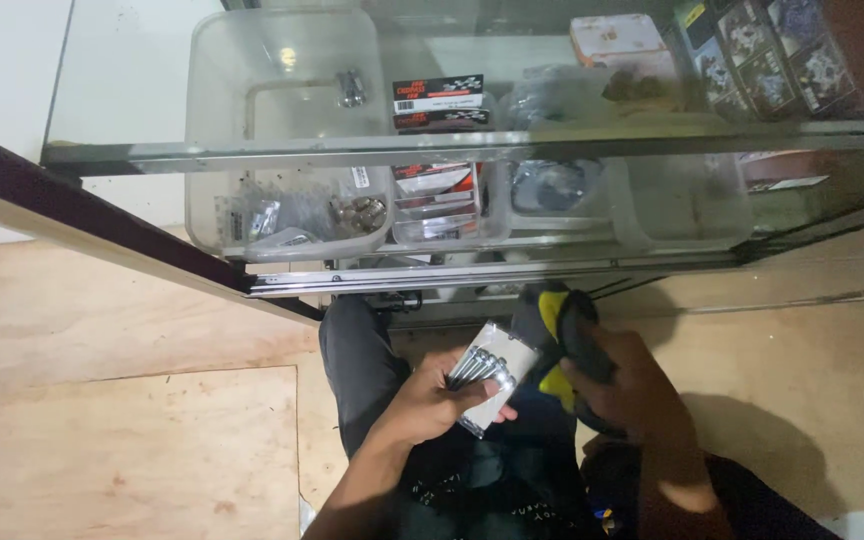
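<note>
Two hands w/ things, both low centre over the person's lap. Left hand (430,398) has fingers curled tight round a clear packet of bolts (492,372), silvery shafts showing thru the plastic. Right hand (624,385) is clamped on a black and yellow tool (560,318), just right of the packet, touching it. Above: glass cabinet (432,150) w/ clear plastic bins (287,210) holding small hardware. Plywood floor (122,440) on the left.
</note>
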